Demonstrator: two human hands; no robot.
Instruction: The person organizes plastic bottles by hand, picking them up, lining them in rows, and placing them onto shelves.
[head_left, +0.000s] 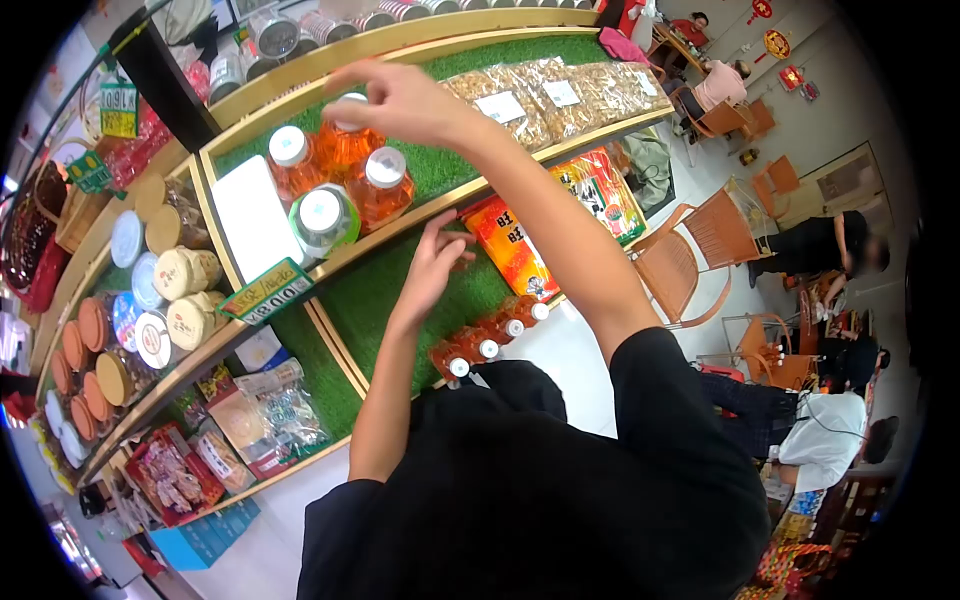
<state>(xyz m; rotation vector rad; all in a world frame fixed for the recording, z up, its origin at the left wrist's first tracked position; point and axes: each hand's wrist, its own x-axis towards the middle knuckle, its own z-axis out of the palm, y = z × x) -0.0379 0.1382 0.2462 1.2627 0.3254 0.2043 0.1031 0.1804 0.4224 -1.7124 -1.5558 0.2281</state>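
Observation:
My right hand [395, 100], slightly blurred, reaches over a group of bottles of orange-red liquid on the upper shelf. Its fingers are apart and curved, close above the white cap of the rear bottle [345, 148], and partly cover it. Three other white-capped bottles stand beside it: one at the left [290, 165], one at the right [383, 190], and a front bottle [325, 218] with a green label. Lower down, my left hand [432, 268] hovers over the green turf-covered lower shelf [365, 310], fingers loosely bent and apart, holding nothing. Orange packages [510, 245] lie just right of it.
Several small orange-red bottles [485, 345] line the lower shelf's front edge. A white box [255, 220] and a green price sign [268, 292] are left of the bottles. Bagged dried goods [555, 100] lie at the right. Jars [160, 280] fill the left shelves. Chairs [690, 255] and people are farther right.

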